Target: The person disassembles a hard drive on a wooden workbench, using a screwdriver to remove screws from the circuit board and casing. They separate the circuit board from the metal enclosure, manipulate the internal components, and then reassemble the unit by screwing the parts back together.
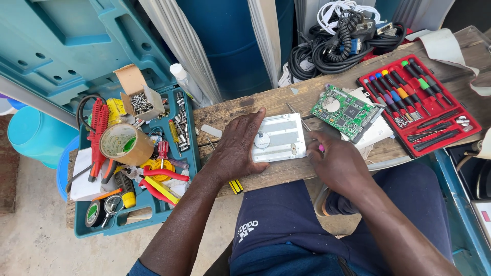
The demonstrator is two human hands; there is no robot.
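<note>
A silver rectangular drive casing (279, 137) lies flat on a worn wooden plank (240, 110) across my lap. My left hand (236, 145) rests palm down on the plank and presses against the casing's left edge. At the casing's right edge, my right hand (335, 161) is closed around a thin screwdriver (305, 124) with a pink handle; its metal shaft points up past the casing's top right corner. A green circuit board (346, 110) lies just right of the casing on a white pad.
A red tray (470, 135) of small colour-tipped screwdrivers sits at the right end of the plank. At left stands an open teal tool case (190, 153) with tape rolls, pliers, screws and bits. Coiled black and white cables (342, 41) lie behind the plank.
</note>
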